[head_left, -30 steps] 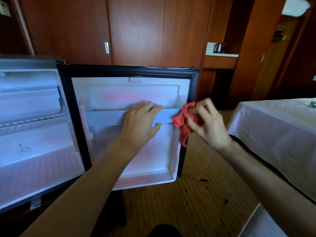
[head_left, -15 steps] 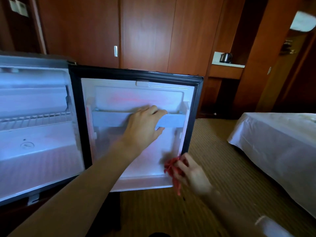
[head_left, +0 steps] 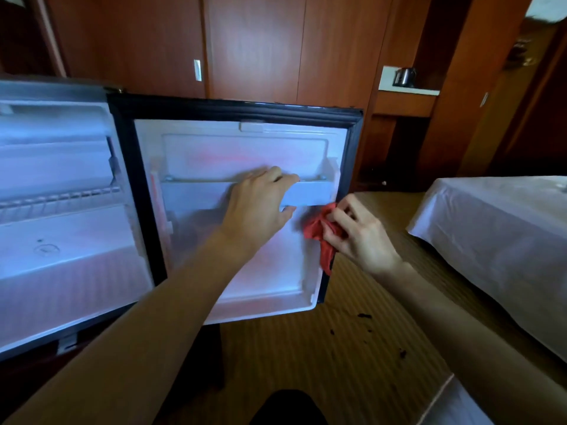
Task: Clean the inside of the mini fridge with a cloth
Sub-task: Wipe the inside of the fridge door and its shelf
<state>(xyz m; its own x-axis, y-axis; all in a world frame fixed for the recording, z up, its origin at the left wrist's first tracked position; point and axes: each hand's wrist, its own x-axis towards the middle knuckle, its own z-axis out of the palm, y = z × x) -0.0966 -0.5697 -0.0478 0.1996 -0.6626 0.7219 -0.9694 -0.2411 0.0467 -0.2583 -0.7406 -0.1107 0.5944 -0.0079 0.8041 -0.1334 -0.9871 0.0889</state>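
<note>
The fridge (head_left: 61, 240) stood open, its door (head_left: 239, 271) swung wide. The left hand (head_left: 260, 207) still gripped the door shelf (head_left: 310, 193). The right hand (head_left: 359, 237), fingers pinching the cloth (head_left: 319, 234), had risen from the door's lower corner to under the shelf, so wiping probably continued upward.

- The mini fridge (head_left: 61, 210) fills the left of the frame, open, its white interior lit bluish, with a wire shelf across the upper part.
- Its door (head_left: 245, 154) is swung wide at frame centre, the white inner liner facing the camera inside a black gasket, with a door shelf (head_left: 196, 194) across the middle.
- The cloth (head_left: 319, 234) is red and crumpled, against the door's right edge just below the shelf, one end hanging down.
</note>
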